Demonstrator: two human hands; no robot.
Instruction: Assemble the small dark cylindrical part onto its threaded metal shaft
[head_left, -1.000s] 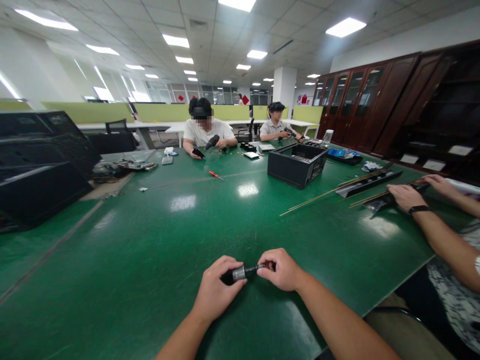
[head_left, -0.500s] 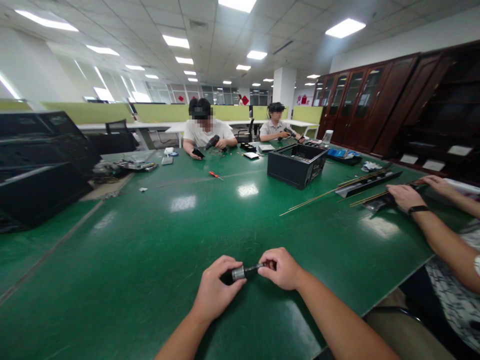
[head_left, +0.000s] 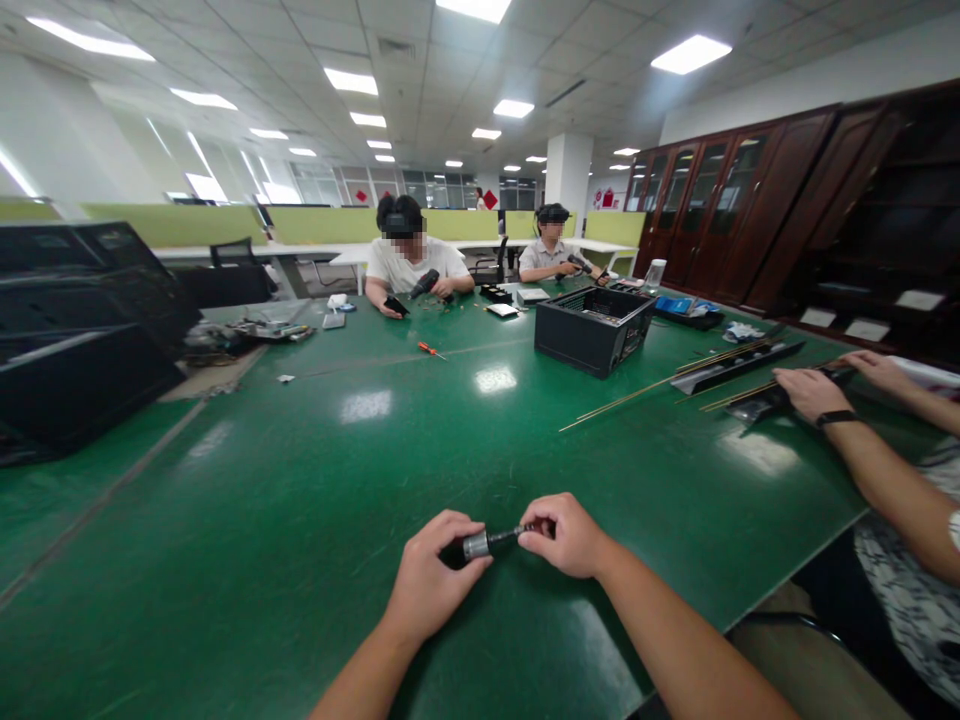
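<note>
Low in the head view, my left hand (head_left: 431, 570) is closed around a small silver cylinder with a dark stem (head_left: 478, 545). The stem points right, and its thin end runs between the thumb and fingertips of my right hand (head_left: 568, 537), which pinches it. Whether cylinder and stem are one piece, I cannot tell. Both hands are just over the green tabletop (head_left: 300, 540), close to its near edge.
An open black computer case (head_left: 581, 335) stands mid-right beyond my hands. Long thin rods (head_left: 630, 402) lie right, near another person's hands (head_left: 814, 395). An orange screwdriver (head_left: 429, 349) lies ahead. Black cases (head_left: 82, 330) are stacked left. Two people sit opposite, holding power drills (head_left: 425, 283).
My right hand has shifted very slightly up and to the right along the stem's end. My left hand stays in place with the cylinder.
</note>
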